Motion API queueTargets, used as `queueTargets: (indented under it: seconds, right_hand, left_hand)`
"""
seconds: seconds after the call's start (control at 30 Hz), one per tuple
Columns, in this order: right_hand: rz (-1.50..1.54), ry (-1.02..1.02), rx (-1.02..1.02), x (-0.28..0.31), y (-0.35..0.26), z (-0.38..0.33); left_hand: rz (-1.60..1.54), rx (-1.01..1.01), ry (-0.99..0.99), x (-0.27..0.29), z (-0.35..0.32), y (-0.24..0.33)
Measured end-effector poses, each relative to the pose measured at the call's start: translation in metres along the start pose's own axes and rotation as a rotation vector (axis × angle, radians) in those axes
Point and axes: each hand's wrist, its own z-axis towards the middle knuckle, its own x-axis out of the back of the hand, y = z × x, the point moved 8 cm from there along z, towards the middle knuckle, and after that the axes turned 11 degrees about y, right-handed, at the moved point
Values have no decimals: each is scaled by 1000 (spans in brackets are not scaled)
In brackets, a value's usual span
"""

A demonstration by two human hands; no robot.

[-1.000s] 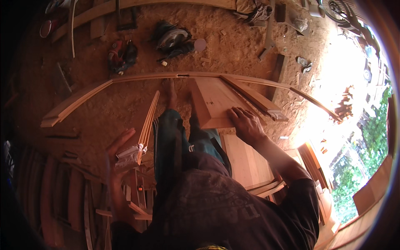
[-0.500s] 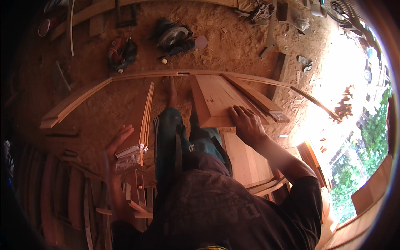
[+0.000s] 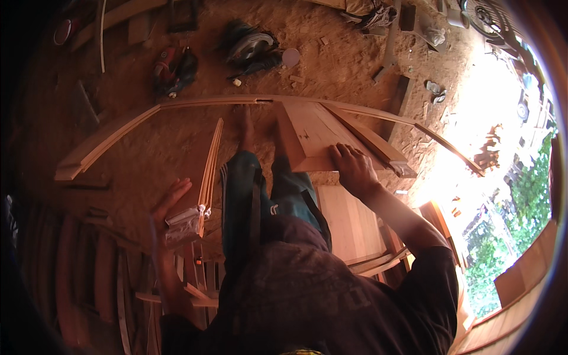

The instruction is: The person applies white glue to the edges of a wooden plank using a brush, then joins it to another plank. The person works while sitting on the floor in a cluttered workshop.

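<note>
My right hand (image 3: 357, 173) grips the near right corner of a bevelled wooden panel (image 3: 313, 137), its fingers curled over the top face. The panel's far end meets a long grooved wooden rail (image 3: 222, 102) that spans the space in front of me. Along the panel's right side runs a narrower grooved wooden piece (image 3: 370, 139). My left hand (image 3: 170, 204) is open, fingers stretched out, beside another upright grooved wooden piece (image 3: 211, 168). A crumpled whitish wrapping (image 3: 184, 223) lies at that piece's near end, close to my left palm. Whether the palm touches it, I cannot tell.
A circular saw (image 3: 251, 50) and a red-and-black power tool (image 3: 171, 71) lie on the dirt floor beyond the rail. Below my right arm is a wide flat board (image 3: 349, 225). Stacked planks (image 3: 71, 266) fill the lower left. Sandals (image 3: 436, 92) lie at the right.
The panel's near edge and my right hand have shifted slightly up and to the right in the picture. My left hand has kept its stretched-out pose.
</note>
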Motion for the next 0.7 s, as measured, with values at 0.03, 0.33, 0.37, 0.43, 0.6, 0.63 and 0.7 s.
queueTargets:
  seconds: [0.03, 0.33, 0.37, 0.43, 0.6, 0.63, 0.7]
  right_hand:
    - [4, 11, -2, 1, -2, 0]
    - [40, 68, -20, 23, -23, -11]
    - [63, 63, -36, 25, -24, -11]
    - [81, 74, -47, 26, -24, -13]
    - [40, 115, -28, 21, -23, -19]
    - [43, 100, -30, 20, -24, -20]
    - [48, 77, -40, 18, -22, -19]
  left_hand:
    - [0, 3, 3, 1, 0, 0]
    - [-40, -25, -4, 0, 8, -5]
    - [-29, -29, -7, 0, 9, -5]
    - [-18, -28, -9, 1, 11, -6]
    - [-19, 3, 16, 6, 9, -6]
    - [-27, 0, 15, 7, 7, -6]
    - [-42, -14, 11, 8, 8, -7]
